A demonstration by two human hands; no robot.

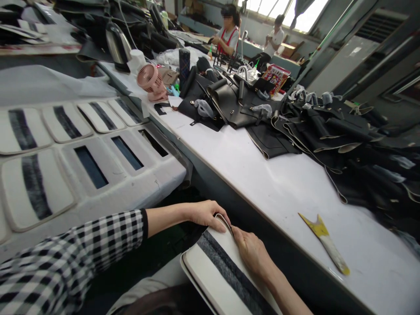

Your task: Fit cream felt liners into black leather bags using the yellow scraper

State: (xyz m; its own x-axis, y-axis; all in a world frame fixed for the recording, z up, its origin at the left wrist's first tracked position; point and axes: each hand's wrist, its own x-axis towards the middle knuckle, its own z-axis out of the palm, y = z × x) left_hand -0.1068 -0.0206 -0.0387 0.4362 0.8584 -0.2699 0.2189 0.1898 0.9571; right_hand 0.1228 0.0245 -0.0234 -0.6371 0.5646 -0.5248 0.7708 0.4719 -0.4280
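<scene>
A cream panel with a dark fuzzy stripe rests over my lap, its rounded far end between my hands. My left hand grips that end, thumb on top and fingers round the edge. Against the right edge, close to the same corner, my right hand pinches the rim with its fingers pressed together. Similar striped panels lie in rows on the covered surface at the left. On the white table at the right lies a yellow-and-white forked tool, touched by neither hand.
Black leather pieces are heaped along the far side of the white table. A pink fan and a metal kettle stand at the back left. Two people sit farther off. A dark gap separates the two work surfaces.
</scene>
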